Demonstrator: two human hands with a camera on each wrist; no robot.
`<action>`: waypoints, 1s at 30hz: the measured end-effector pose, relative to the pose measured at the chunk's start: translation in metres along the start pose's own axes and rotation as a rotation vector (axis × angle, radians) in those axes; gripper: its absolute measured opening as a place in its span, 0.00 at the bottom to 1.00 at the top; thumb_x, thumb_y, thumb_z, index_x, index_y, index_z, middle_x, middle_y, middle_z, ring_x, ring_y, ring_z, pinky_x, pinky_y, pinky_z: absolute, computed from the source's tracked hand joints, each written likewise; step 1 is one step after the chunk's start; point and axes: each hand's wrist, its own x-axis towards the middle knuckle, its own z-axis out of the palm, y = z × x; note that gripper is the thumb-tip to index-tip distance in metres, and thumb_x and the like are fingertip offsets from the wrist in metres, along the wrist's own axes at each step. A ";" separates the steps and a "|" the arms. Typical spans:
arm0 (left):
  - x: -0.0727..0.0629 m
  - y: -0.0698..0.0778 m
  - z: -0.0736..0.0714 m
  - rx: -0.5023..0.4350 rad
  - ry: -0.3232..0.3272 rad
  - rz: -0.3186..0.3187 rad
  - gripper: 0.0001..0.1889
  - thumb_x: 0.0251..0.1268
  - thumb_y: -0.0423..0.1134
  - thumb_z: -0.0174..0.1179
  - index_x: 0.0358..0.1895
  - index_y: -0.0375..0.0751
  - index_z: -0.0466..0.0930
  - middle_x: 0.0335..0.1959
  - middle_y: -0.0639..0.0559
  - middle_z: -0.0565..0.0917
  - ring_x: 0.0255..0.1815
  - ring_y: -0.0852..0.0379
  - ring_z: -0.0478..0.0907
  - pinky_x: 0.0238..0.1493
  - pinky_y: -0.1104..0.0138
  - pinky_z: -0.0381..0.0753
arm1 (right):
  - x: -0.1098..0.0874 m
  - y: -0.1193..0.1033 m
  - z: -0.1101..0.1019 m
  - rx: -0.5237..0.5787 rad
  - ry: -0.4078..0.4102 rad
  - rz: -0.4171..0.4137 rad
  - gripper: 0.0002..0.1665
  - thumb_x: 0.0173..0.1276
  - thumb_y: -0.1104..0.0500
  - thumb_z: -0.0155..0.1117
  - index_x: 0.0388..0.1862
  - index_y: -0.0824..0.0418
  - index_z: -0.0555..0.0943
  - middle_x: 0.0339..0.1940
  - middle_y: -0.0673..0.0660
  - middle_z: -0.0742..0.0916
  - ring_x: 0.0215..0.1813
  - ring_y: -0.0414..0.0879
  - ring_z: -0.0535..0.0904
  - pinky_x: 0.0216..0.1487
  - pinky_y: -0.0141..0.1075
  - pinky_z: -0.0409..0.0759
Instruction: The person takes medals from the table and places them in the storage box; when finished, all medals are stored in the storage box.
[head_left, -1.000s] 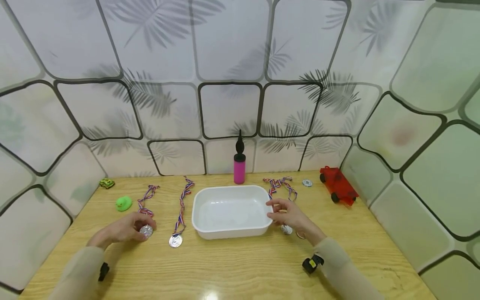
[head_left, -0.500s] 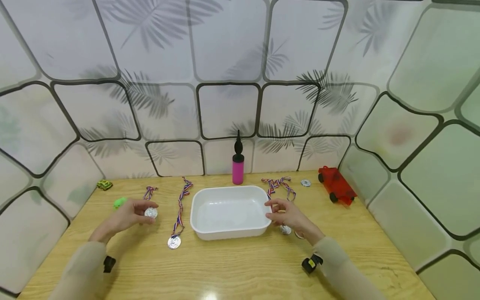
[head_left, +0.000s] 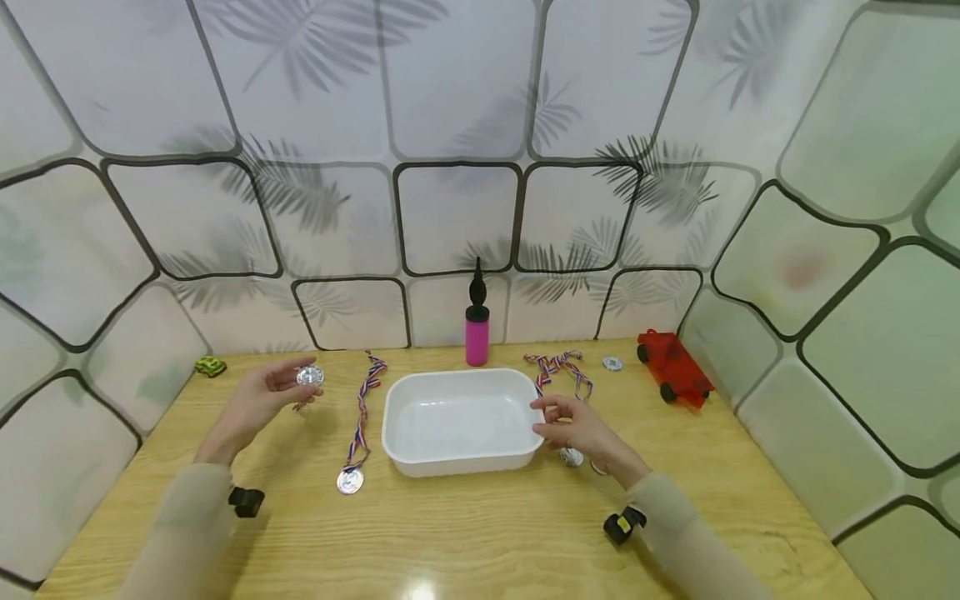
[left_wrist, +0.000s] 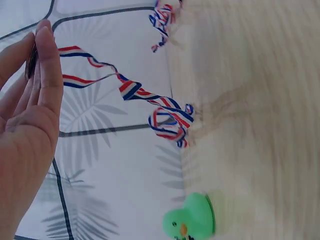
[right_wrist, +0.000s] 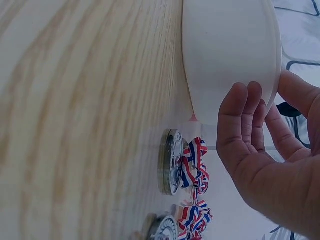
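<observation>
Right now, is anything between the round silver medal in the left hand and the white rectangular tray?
Only the red-white-blue ribbon of another silver medal, lying on the wooden table beside the tray. The held medal is above the table, so the ribbon probably wouldn't block it.

No readable lettering in these views! The held medal [head_left: 310, 377] shows raised marks, too fine to make out; same story on the front medal [head_left: 350, 481] and the back disc [head_left: 612, 364]. In the right wrist view, the upper medal [right_wrist: 173, 162] sits nearly edge-on, its embossing unreadable. The yellow patch [head_left: 625, 527]? Too small!
</observation>
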 end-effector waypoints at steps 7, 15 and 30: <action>0.007 0.011 0.003 0.050 0.135 0.083 0.27 0.66 0.39 0.65 0.66 0.35 0.71 0.29 0.58 0.80 0.30 0.58 0.81 0.30 0.70 0.80 | 0.003 0.000 0.001 0.013 -0.014 0.005 0.27 0.65 0.61 0.69 0.61 0.67 0.75 0.38 0.57 0.77 0.35 0.44 0.78 0.41 0.41 0.86; 0.017 0.026 0.003 0.029 0.223 0.101 0.26 0.64 0.37 0.66 0.64 0.37 0.73 0.33 0.62 0.85 0.32 0.65 0.83 0.32 0.72 0.83 | 0.003 0.000 0.000 0.013 -0.008 0.002 0.26 0.65 0.62 0.69 0.61 0.67 0.75 0.38 0.57 0.77 0.36 0.44 0.78 0.41 0.41 0.86; 0.030 0.065 -0.002 0.029 0.293 0.183 0.26 0.61 0.36 0.68 0.63 0.37 0.76 0.27 0.65 0.83 0.29 0.66 0.81 0.28 0.76 0.78 | 0.002 -0.001 -0.002 0.012 -0.016 0.019 0.26 0.65 0.61 0.69 0.61 0.66 0.75 0.39 0.57 0.77 0.37 0.45 0.78 0.44 0.43 0.87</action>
